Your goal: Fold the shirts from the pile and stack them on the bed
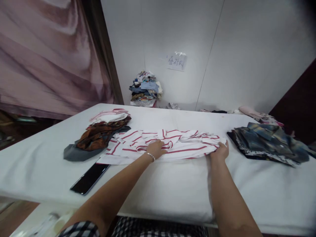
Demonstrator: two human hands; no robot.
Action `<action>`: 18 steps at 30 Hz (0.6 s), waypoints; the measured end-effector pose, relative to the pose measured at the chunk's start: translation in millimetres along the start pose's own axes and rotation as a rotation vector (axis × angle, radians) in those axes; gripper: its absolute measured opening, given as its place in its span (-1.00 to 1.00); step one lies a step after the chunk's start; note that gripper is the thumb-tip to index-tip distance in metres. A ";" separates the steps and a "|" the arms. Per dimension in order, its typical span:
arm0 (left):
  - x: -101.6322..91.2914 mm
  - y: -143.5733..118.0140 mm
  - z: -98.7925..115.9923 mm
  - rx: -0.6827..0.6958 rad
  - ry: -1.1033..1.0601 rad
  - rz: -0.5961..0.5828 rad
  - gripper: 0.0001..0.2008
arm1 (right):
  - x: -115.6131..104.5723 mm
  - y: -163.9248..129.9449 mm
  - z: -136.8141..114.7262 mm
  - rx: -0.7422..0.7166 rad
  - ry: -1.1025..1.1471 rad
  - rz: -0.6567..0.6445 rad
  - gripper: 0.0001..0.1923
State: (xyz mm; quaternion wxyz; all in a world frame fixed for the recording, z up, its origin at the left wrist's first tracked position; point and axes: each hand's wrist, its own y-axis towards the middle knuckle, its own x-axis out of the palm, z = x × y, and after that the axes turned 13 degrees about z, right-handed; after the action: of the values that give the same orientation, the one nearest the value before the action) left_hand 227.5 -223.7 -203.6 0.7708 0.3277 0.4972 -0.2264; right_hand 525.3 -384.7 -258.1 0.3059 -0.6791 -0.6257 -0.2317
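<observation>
We have the striped shirt on the table, its right end pinched in our right hand, our left hand on its middle, gripping or not we cannot tell, and we judge it light and floppy, best held by its edges.

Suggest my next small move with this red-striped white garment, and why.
Perhaps bring its right end inward over the middle: your right hand already has hold of that end of the striped garment, and your left hand rests near its middle, where it could steady the wrinkled cloth.
</observation>
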 end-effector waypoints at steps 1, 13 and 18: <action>1.9 2.0 0.9 -0.009 0.017 -0.003 -0.75 | 0.0 0.2 0.8 -0.045 0.010 0.034 -0.45; -66.5 98.2 -31.0 -0.192 0.104 0.162 -0.71 | -6.2 5.3 14.4 -0.036 -0.091 0.142 -0.43; -93.2 193.2 -33.7 -0.334 -0.140 0.445 -0.62 | -10.8 9.0 17.9 -0.002 -0.148 0.159 -0.41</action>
State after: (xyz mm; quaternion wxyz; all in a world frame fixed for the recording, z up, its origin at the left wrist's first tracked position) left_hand 299.5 -65.1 -74.0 0.8772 0.2807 0.3892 0.0113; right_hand 531.8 -380.0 -279.4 0.2758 -0.7423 -0.5903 -0.1564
